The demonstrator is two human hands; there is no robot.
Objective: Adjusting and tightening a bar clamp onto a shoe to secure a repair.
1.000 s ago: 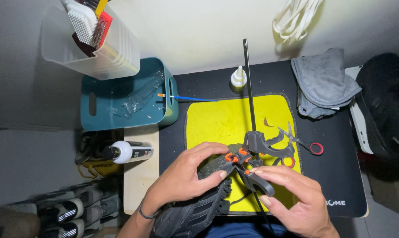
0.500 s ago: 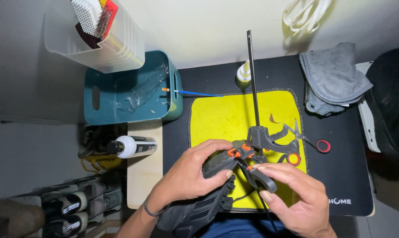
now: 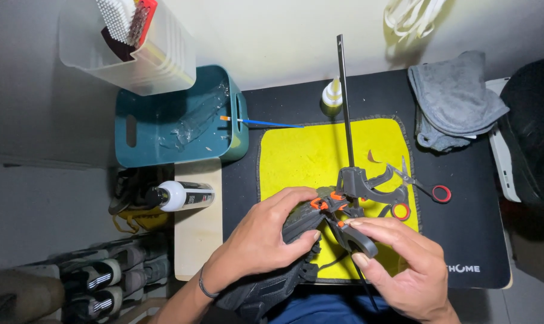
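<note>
My left hand [image 3: 257,243] is closed over the upper of a black shoe [image 3: 266,293], which lies at the table's near edge. A bar clamp [image 3: 363,183] with a grey body and orange pads sits on the shoe. Its long dark bar [image 3: 344,102] points away from me over the yellow cloth [image 3: 302,156]. My right hand [image 3: 404,267] pinches the clamp's dark lower jaw [image 3: 357,240] between thumb and fingers. Small scissors with red handles [image 3: 433,192] lie just right of the clamp.
A black mat [image 3: 464,240] lies under the cloth. A glue bottle [image 3: 331,96] and a grey towel [image 3: 452,102] are at the back. A teal basket [image 3: 137,150], a blue stick [image 3: 266,123], a clear bin of brushes [image 3: 161,57], a black-and-white bottle [image 3: 185,195] and shoes [image 3: 92,282] are at the left.
Both hands stay on the shoe and the clamp. The clamp and the hands have shifted slightly, and my right fingers have closed further along the lower jaw.
</note>
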